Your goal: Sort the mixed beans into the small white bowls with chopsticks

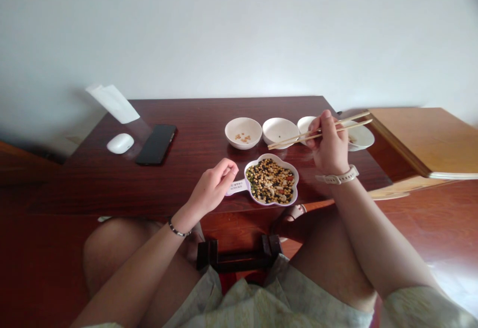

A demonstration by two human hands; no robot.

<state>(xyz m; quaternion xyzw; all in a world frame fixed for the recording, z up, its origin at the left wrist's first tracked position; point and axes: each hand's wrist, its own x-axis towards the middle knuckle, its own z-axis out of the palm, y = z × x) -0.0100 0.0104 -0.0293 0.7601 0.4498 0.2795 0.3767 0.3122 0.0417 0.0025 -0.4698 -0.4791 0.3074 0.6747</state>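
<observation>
My right hand (331,144) is closed round a pair of wooden chopsticks (353,122). Their thin tips point left, over the near rim of the middle white bowl (278,125), with nothing visible between them. My left hand (212,186) has its fingers curled together beside the handle (237,186) of a flower-shaped dish (296,172); whatever lies inside the fingers is hidden. Mixed beans and grains (269,181) fill that dish. A left white bowl (242,125) contains a few light-brown pieces. Behind my right hand, a third white bowl (304,123) is partly covered.
A further white bowl (364,136) stands at the right table edge with some pieces inside. A black phone (156,144), a white mouse-like object (120,143) and a white folded packet (114,103) are on the left. Beside the dark table (197,114) is a lighter wooden surface (425,136).
</observation>
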